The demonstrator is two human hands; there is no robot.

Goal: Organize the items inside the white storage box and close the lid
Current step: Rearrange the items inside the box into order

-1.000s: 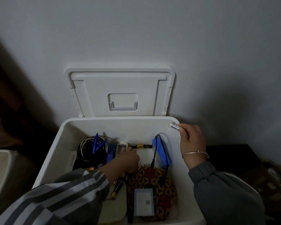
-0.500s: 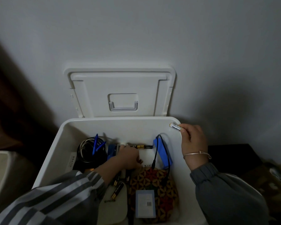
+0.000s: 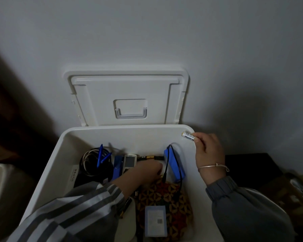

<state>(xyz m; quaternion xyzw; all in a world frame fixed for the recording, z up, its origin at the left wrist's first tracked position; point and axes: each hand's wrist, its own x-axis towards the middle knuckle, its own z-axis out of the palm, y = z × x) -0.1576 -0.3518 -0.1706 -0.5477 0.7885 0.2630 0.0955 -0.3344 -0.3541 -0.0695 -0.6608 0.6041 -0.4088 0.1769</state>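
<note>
Our right hand (image 3: 209, 151) pinches one white cylindrical battery (image 3: 188, 136) at the rim of the white plastic storage box (image 3: 129, 136). Our left hand (image 3: 147, 170), grip unclear, lies inside beside one white remote (image 3: 129, 161). Beyond, one white lid (image 3: 129, 88) stands open against the grey wall (image 3: 147, 32).

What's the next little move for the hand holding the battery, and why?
Probably lower the battery into the box, near the batteries at the back. The right hand pinches it over the rim, and the lid is open.
</note>
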